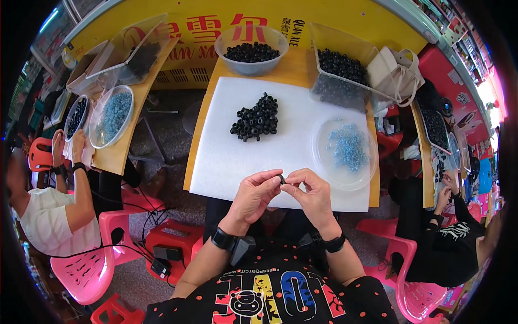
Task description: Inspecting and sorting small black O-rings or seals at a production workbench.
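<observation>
- Over the near edge of the white foam sheet (216, 162), the small black piece (281, 179) sits between the fingertips of both hands, clear of the loose pile.
- The left hand (256, 195) has its thumb and forefinger closed on the piece in a narrow pinch; a light, firm hold on the outer rim should steady it without covering its opening.
- The right hand (311, 195) meets it from the other side, thumb and forefinger also closed on it; whether a tinier bit is caught between them, I cannot tell.
- Let one hand steady and the other do the fine turning, I would say; two hands pushing equally could make so small a piece spring away.
- Working a little farther in over the sheet seems wise, since a drop at this edge could end up on the lap or floor.
- The black pile (256, 119) lies ahead on the sheet, within easy reach; taking pieces from its near side should stop it spreading.
- The clear round dish (326, 173) of pale blue bits (348, 147) stands just beside the right hand, so that elbow and wrist had best stay clear of its rim.
- Farther back, the bowl (221, 43) and the clear bin (337, 94) hold more black pieces.
</observation>
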Motion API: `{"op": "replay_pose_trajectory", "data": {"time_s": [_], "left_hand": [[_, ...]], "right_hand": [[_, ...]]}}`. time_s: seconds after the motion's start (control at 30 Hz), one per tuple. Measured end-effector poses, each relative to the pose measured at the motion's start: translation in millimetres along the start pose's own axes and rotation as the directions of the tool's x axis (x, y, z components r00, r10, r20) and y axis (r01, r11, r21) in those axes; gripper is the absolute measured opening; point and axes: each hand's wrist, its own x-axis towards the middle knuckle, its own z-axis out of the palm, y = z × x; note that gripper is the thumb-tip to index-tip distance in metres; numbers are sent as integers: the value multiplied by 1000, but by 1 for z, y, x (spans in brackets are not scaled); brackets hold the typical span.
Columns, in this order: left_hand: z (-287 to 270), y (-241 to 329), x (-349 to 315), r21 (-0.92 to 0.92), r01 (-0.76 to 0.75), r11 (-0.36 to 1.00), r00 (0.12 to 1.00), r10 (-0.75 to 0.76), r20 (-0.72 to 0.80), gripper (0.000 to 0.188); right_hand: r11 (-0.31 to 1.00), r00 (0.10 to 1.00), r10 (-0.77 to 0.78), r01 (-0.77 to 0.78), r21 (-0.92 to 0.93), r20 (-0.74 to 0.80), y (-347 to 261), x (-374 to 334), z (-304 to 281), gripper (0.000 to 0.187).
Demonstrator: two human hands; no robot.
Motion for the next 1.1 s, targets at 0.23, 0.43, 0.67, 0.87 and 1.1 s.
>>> {"op": "replay_pose_trajectory", "data": {"time_s": [0.23,0.43,0.67,0.87,1.1], "left_hand": [[-2,7,-1,21,91,996,979,-94,179,62],[-6,1,-2,-19,162,987,957,-152,246,76],[-14,-3,0,-55,222,974,937,-197,289,75],[-22,2,12,65,119,991,981,-128,145,68],[-21,4,41,795,-245,555,949,304,81,76]], "right_hand": [[991,961,90,-113,76,260,-8,5,-12,28],[997,958,43,-24,-70,285,-16,1,-13,29],[998,966,-41,53,-40,257,-7,-1,-8,29],[977,969,-158,181,-110,188,13,10,-2,31],[820,935,-260,345,-457,240,60,35,-4,33]]}}
